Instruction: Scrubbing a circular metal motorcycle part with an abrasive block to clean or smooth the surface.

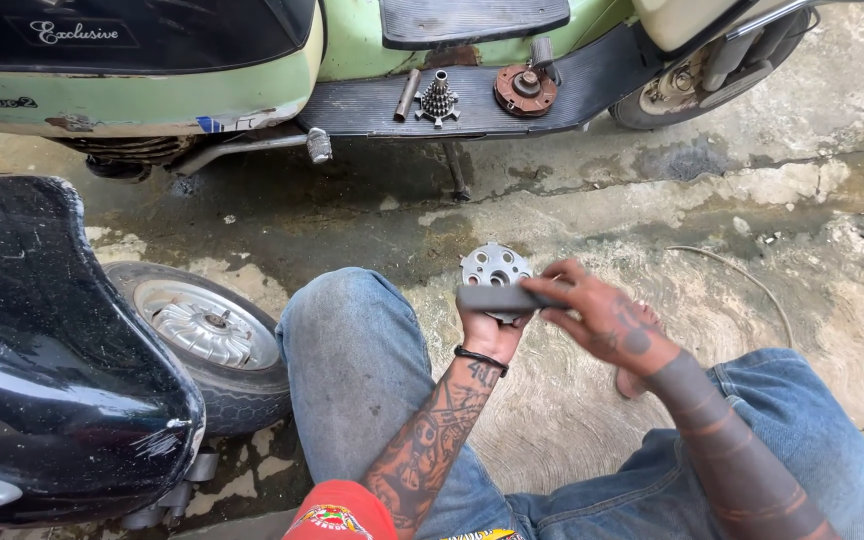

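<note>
Hands clenched: left hand [489,325] on round metal plate [495,266], right hand [607,318] on grey bar [497,297].

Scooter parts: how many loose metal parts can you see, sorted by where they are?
On the green scooter's footboard: 3, a short tube, a stepped gear cluster and a rusty round hub
In the left hand: 1, a round holed plate
In the right hand: 1, a flat grey bar
Total: 5

Tattooed forearms raised over bent knees, left hand [489,325] gripping, right hand [607,318] fingers pinched
</note>
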